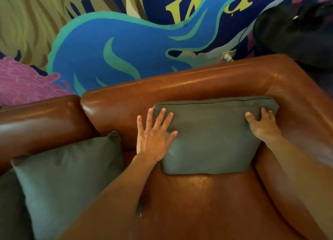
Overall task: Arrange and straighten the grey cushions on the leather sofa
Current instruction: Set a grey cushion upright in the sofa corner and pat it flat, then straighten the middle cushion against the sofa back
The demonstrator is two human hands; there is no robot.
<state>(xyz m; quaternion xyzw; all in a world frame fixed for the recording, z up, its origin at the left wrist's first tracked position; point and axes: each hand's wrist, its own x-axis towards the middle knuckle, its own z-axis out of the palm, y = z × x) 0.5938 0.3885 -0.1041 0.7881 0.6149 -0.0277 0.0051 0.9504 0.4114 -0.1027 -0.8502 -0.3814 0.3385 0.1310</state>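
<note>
A grey cushion (212,137) leans upright in the brown leather sofa (198,83) corner. The left hand (153,137) presses flat, fingers spread, on its left edge; the right hand (263,124) curls around its upper right corner, fingertips hidden. A second cushion (66,176) lies left, partly cut off.

The second grey cushion (68,176) is cut off at the left and bottom edges. The black object (295,32) at the upper right is blurred and cannot be identified. The right hand's (264,126) fingertips are hidden behind the upright cushion's (212,137) corner.

Both hands on the corner cushion (212,137): left hand (153,137) flat, right hand (263,126) gripping its edge, sofa (198,85) behind.
</note>
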